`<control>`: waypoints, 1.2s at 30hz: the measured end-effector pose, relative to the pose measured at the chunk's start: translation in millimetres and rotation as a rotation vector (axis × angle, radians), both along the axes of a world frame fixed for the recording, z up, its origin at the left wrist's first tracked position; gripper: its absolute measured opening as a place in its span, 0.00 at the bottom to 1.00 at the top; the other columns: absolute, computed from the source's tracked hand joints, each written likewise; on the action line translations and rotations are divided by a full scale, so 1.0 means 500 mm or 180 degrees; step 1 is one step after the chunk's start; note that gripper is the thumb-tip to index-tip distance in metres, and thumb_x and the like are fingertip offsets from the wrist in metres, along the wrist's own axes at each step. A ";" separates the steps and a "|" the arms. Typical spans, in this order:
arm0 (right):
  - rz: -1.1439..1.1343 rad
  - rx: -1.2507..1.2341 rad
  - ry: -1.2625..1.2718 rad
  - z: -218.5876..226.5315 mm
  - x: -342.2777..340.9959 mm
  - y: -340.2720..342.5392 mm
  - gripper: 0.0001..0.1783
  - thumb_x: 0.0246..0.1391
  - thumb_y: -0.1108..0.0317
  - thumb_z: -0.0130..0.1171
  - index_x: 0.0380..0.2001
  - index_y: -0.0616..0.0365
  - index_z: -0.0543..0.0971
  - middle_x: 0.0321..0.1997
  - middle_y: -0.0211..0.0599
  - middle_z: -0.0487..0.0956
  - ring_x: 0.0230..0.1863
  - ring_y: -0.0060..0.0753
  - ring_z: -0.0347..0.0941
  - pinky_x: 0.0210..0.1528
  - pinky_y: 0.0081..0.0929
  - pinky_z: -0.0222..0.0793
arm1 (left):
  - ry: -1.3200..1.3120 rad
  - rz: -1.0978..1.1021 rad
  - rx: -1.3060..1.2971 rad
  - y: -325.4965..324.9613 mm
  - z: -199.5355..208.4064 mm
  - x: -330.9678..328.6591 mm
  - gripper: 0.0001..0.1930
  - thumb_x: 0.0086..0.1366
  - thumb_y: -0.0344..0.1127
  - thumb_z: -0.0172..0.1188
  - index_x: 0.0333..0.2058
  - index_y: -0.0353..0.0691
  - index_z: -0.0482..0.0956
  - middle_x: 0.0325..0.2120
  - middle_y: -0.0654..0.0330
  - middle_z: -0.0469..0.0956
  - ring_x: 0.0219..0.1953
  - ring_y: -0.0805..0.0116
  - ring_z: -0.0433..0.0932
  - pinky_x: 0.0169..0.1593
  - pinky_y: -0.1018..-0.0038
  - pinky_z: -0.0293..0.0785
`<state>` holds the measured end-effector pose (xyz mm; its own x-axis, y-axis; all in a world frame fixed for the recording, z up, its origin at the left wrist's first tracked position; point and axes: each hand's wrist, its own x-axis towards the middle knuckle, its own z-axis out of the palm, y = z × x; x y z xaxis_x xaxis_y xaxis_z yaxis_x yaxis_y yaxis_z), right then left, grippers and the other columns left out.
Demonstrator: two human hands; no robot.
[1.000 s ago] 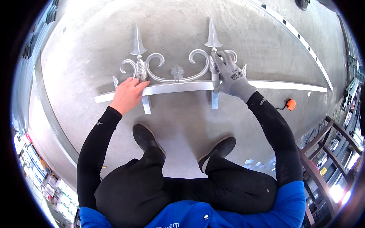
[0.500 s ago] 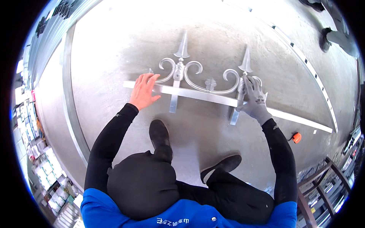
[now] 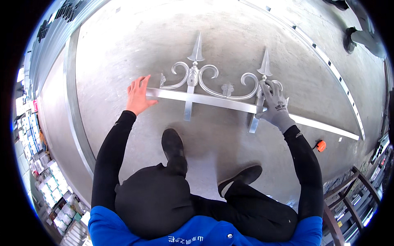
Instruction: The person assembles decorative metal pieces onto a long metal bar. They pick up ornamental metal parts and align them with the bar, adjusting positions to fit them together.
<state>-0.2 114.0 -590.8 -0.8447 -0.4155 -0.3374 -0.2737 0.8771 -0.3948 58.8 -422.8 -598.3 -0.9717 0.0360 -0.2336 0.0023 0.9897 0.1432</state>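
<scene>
silver scrollwork (image 3: 227, 89) on grey floor (image 3: 209, 141) — crossed by silver bar (image 3: 221, 103)
with bare left hand (image 3: 136, 99) at bar's left end, fingers loosely spread — grasping right spear post (image 3: 265, 65) with gloved right hand (image 3: 277, 105)

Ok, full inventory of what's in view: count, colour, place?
Long flat bar: 1, silver, across centre
Uprights: 2, silver, spear-tipped, crossing the bar
Scrollwork: several curls, silver, by the uprights
Tape measure: 1, orange, right
Strip: 1, pale with dark squares, upper right
Frame: 1, dark brown, lower right
Rail: 1, grey, left
Blurred goods: uncountable, mostly pale, lower left
Floor: 1, grey, throughout
Co-worker's shoes: 2, dark, upper right
Own shoes: 2, black, below the bar
Left hand: 1, bare, bar's left end
Right hand: 1, grey-gloved, right upright
</scene>
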 end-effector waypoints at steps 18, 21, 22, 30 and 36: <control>0.2096 -0.1043 -0.1387 0.140 0.260 -0.175 0.19 0.63 0.49 0.60 0.44 0.53 0.81 0.45 0.43 0.84 0.51 0.50 0.81 0.54 0.47 0.75 | -0.0823 -0.4189 0.0828 0.349 0.242 -0.115 0.11 0.54 0.39 0.71 0.33 0.45 0.80 0.30 0.63 0.78 0.38 0.61 0.79 0.41 0.63 0.73; 0.2080 -0.1137 -0.1287 0.152 0.296 -0.187 0.19 0.62 0.48 0.60 0.43 0.52 0.81 0.43 0.41 0.83 0.50 0.48 0.80 0.53 0.46 0.75 | -0.0940 -0.4791 0.0676 0.426 0.233 -0.083 0.11 0.56 0.42 0.68 0.24 0.47 0.76 0.25 0.64 0.78 0.34 0.61 0.79 0.40 0.64 0.73; 0.2034 -0.1134 -0.1246 0.153 0.300 -0.186 0.19 0.62 0.48 0.60 0.42 0.52 0.81 0.42 0.39 0.83 0.49 0.47 0.80 0.53 0.46 0.74 | -0.1012 -0.4829 0.0683 0.449 0.210 -0.068 0.10 0.57 0.42 0.67 0.24 0.47 0.77 0.24 0.64 0.78 0.34 0.61 0.79 0.40 0.64 0.73; 0.2105 -0.0386 -0.1142 0.126 0.292 -0.160 0.20 0.58 0.49 0.65 0.42 0.54 0.85 0.43 0.41 0.86 0.49 0.47 0.83 0.51 0.45 0.76 | -0.2002 -0.4854 0.0259 0.466 0.111 0.093 0.08 0.60 0.40 0.60 0.31 0.46 0.85 0.26 0.60 0.84 0.37 0.57 0.85 0.42 0.61 0.78; 0.2099 -0.0257 -0.1255 0.100 0.322 -0.146 0.19 0.56 0.50 0.67 0.43 0.53 0.85 0.47 0.41 0.86 0.53 0.45 0.82 0.52 0.43 0.76 | -0.1945 -0.4663 -0.0098 0.421 0.071 0.071 0.08 0.58 0.41 0.64 0.31 0.46 0.84 0.27 0.59 0.83 0.38 0.56 0.85 0.43 0.60 0.78</control>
<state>160.8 41.1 -540.8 -0.2375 -0.8272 -0.5093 -0.5554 0.5457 -0.6275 94.1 -212.3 -562.6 0.1350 0.8050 -0.5777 0.8682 0.1849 0.4605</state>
